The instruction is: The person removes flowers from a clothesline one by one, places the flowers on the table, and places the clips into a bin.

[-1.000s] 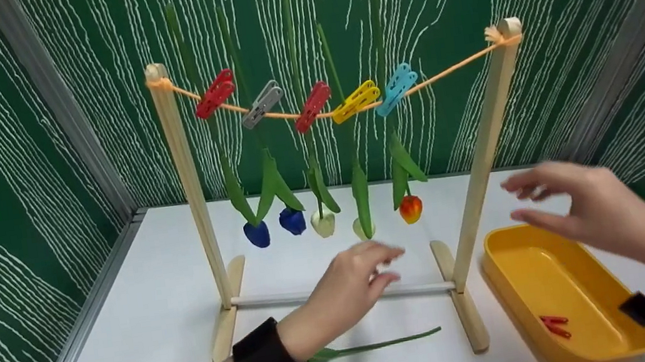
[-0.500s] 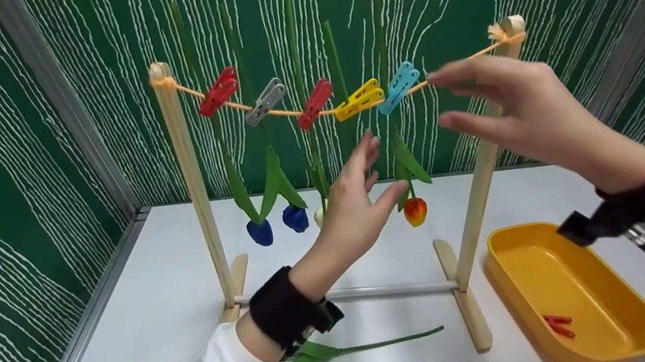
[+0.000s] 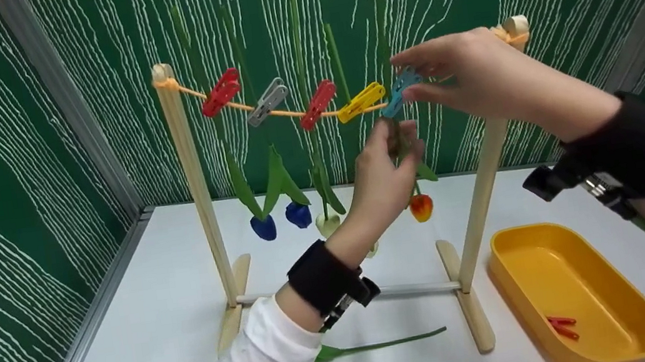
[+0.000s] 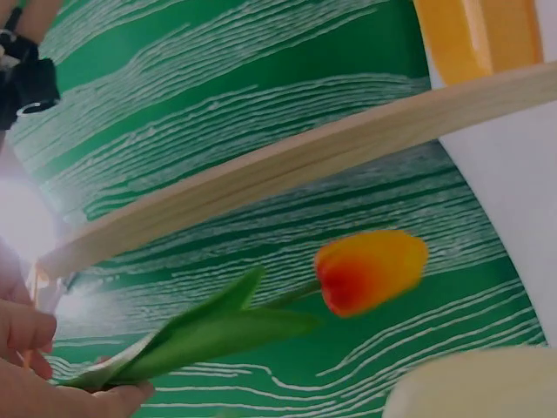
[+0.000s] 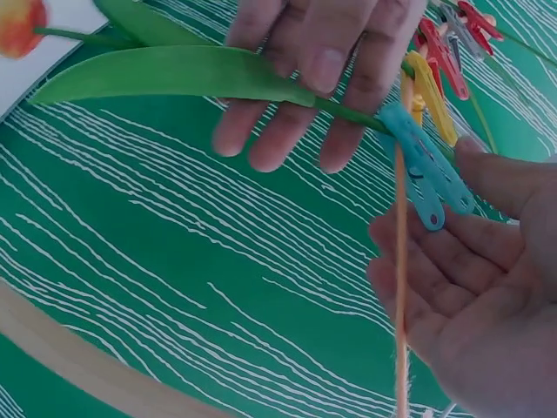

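Moved in since earlier: right grip (image 3: 474, 71) pinching blue clothespin (image 5: 426, 161); left grip (image 3: 382, 179), just below, clasping orange tulip (image 3: 421, 208) by its stem.

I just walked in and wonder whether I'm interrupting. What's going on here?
A person's left hand holds the orange-red tulip below the blue clothespin, whose handles are between the right hand's thumb and fingers. The clothespin sits where the tulip meets the orange line. Four other tulips hang upside down from the line at their own clips. A leafy stem lies on the table.
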Tool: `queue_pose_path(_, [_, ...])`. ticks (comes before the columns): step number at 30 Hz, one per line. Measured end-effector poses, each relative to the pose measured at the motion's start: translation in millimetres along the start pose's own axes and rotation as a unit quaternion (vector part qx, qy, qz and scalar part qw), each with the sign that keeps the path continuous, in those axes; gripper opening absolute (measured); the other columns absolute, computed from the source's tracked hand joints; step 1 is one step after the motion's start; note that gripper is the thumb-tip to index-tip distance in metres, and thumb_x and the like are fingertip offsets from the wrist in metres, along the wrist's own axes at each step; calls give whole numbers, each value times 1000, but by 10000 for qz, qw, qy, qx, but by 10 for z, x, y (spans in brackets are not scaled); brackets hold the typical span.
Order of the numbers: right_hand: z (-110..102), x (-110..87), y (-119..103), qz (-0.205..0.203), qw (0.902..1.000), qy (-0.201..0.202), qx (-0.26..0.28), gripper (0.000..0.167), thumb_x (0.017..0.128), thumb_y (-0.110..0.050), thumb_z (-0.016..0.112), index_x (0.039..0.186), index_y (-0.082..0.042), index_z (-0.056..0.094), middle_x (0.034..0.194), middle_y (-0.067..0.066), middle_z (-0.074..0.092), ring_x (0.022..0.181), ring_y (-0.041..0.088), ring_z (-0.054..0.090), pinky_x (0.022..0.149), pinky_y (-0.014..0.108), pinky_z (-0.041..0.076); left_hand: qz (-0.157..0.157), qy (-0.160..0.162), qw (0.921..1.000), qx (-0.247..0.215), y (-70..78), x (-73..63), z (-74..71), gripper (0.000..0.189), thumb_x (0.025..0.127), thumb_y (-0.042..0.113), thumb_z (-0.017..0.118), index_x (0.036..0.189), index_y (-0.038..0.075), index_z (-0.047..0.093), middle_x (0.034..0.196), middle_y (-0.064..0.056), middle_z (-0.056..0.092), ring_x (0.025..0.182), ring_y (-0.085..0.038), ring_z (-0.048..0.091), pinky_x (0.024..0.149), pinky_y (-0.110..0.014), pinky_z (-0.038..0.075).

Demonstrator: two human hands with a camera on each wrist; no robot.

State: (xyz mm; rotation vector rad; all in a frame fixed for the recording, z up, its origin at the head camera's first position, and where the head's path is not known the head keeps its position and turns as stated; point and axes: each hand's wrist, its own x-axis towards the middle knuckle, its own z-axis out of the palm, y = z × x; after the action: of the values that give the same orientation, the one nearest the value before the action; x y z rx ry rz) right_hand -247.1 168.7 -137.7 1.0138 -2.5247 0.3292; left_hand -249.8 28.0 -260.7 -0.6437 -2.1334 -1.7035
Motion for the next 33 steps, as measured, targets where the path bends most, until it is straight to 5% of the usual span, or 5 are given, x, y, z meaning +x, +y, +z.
queue_pose_path(5, [-24, 30, -23, 292, 9996, -61, -10, 31, 91, -19, 61, 119, -7, 65, 99, 12, 70, 90, 24, 68, 78, 33, 54, 208, 331, 9979, -509, -44, 45, 48, 26, 97, 14, 51, 122, 8, 54, 103, -4, 67, 90, -3, 61, 84, -14, 48])
queue_pose_path(13, [12, 41, -39, 228, 9996, 103, 110, 26, 91, -17, 61, 114, -6, 68, 93, 11, 72, 79, 21, 70, 64, 5, 46, 380, 453, 9933, -993, -95, 70, 47, 15, 98, 7, 47, 107, 0, 56, 86, -8, 63, 76, -5, 62, 78, -18, 53])
queue_pose_path(28, [2, 17, -10, 276, 9943, 920, 470, 22, 89, -19, 64, 106, -7, 72, 93, 10, 73, 83, 20, 70, 66, 1, 43, 551, 274, 9948, -811, -78, 27, -4, 14, 99, 7, 46, 106, -1, 54, 84, -7, 59, 75, -9, 59, 77, -19, 53])
queue_pose_path(33, [-37, 1, 32, 517, 9912, 1079, 575, 24, 90, -22, 62, 109, -10, 71, 95, 4, 73, 78, 4, 66, 69, 4, 46, 479, 161, 9947, -893, -78, -54, 13, 12, 99, 6, 46, 104, 2, 55, 85, -9, 60, 77, -14, 60, 77, -20, 53])
